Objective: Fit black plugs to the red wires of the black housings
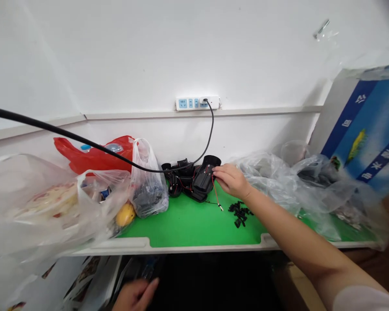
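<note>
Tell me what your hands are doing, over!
Right hand on black plastic housing with red wires. Left hand below shelf edge. Small black pieces on green mat. Thick black cable across view.

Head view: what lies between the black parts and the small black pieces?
In the head view, a thin red wire crosses the green mat from the black parts, ending short of the small black pieces.

Plastic bags [147, 181] flank wired housings [191, 179] on the bench [188, 220].
</note>
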Action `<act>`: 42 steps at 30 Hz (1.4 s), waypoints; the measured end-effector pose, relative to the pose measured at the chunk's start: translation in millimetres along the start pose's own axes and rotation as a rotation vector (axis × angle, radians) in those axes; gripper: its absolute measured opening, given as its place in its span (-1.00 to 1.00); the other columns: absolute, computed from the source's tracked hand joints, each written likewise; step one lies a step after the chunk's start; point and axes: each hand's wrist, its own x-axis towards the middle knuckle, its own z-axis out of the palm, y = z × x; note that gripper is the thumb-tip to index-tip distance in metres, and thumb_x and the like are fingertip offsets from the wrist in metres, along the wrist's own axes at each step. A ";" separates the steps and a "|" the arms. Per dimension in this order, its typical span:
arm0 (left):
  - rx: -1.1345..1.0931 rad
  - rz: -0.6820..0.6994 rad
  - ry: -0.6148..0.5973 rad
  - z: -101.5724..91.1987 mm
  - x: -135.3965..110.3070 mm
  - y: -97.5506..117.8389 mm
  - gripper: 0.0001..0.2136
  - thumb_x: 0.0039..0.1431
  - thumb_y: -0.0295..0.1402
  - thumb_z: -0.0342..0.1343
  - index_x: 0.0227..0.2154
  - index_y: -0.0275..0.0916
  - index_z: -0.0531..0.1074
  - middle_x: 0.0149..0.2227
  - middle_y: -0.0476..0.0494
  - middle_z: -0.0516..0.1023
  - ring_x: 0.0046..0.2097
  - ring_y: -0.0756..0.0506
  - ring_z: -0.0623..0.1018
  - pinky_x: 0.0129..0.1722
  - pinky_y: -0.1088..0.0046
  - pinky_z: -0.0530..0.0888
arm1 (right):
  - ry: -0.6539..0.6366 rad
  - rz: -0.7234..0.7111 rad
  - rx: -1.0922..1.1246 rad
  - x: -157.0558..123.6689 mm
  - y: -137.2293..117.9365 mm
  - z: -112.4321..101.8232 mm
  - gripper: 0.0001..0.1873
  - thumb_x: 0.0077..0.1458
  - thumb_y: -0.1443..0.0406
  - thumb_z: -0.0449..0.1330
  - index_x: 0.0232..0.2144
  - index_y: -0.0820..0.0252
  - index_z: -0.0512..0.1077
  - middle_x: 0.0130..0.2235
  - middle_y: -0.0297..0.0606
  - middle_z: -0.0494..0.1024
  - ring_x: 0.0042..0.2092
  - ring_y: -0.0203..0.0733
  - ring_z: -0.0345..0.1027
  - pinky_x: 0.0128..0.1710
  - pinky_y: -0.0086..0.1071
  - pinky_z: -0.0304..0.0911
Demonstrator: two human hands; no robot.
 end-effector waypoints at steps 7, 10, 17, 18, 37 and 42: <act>-0.806 -0.005 -0.288 -3.1 114.7 116.2 -0.54 0.09 0.01 0.11 -0.15 -0.30 0.47 -0.16 -0.33 0.55 -0.19 -0.23 0.55 -0.27 0.28 0.47 | -0.064 -0.105 0.133 6.4 -15.1 7.9 -0.78 0.14 0.39 0.13 -0.13 0.19 0.41 -0.09 -0.10 0.55 -0.11 -0.14 0.40 -0.14 -0.15 0.34; -0.825 -0.025 -0.429 22.9 163.7 147.3 -0.65 0.00 -0.23 0.26 -0.20 -0.38 0.47 -0.26 -0.36 0.57 -0.30 -0.17 0.57 -0.31 0.34 0.46 | -0.120 -0.032 0.162 -6.8 -10.0 6.7 -0.78 0.15 0.38 0.11 -0.14 0.14 0.44 -0.05 -0.12 0.53 -0.07 -0.13 0.40 -0.09 -0.13 0.33; -1.119 0.100 -0.203 92.8 227.9 165.7 -0.68 -0.10 -0.40 0.30 -0.24 -0.35 0.45 -0.33 -0.24 0.57 -0.36 -0.08 0.55 -0.32 0.39 0.45 | 0.335 0.840 0.380 -40.9 1.7 0.1 -0.83 0.12 0.26 0.13 -0.23 0.16 0.44 -0.15 -0.11 0.47 -0.24 -0.16 0.42 -0.20 -0.17 0.38; -1.144 0.131 -0.158 98.1 234.2 168.0 -0.69 -0.10 -0.40 0.30 -0.24 -0.35 0.45 -0.33 -0.23 0.57 -0.36 -0.08 0.55 -0.32 0.39 0.45 | 0.371 0.992 0.448 -41.7 4.7 -1.0 -0.83 0.10 0.22 0.15 -0.27 0.17 0.44 -0.26 -0.17 0.48 -0.33 -0.20 0.40 -0.28 -0.22 0.39; -1.213 0.171 -0.094 94.6 242.4 152.4 -0.77 -0.05 -0.42 0.28 -0.29 -0.34 0.47 -0.31 -0.22 0.57 -0.35 -0.07 0.53 -0.33 0.39 0.46 | 0.068 1.758 1.541 -37.3 -12.2 6.2 -0.80 -0.21 0.38 0.43 -0.47 0.27 0.50 -0.40 -0.21 0.60 -0.41 -0.29 0.50 -0.33 -0.45 0.46; -1.220 0.159 -0.085 96.3 242.3 150.4 -0.73 -0.08 -0.41 0.30 -0.28 -0.33 0.45 -0.33 -0.20 0.56 -0.36 -0.07 0.53 -0.34 0.38 0.45 | 0.088 1.703 1.452 -39.6 -11.0 7.6 -0.84 -0.23 0.38 0.43 -0.51 0.27 0.53 -0.45 -0.25 0.58 -0.45 -0.32 0.47 -0.35 -0.48 0.46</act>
